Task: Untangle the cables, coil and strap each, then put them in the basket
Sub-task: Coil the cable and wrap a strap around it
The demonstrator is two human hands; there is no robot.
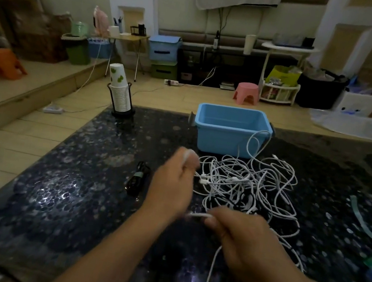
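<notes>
Blue basket (pixel 230 133) at upper centre holds nothing visible, one loop of the white tangle (pixel 250 187) leaning on it, while both hands (pixel 170 187) (pixel 246 245) pinch a cable (pixel 200 215).

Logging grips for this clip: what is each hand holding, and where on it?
Both hold a white cable: left hand pinches it near one end; right hand grips a stretch further along.

Dim room; a dark speckled tabletop (pixel 55 193) shines in patches; pale tiled floor (pixel 48 124) runs to a raised wooden step (pixel 30 89) on the left; a pink stool (pixel 247 93) and an orange stool (pixel 0 62) stand well apart; stacked blue and green storage boxes (pixel 164 55) sit against the panelled far wall (pixel 235 24); a white round shelf stand (pixel 283 71) holds clutter.
</notes>
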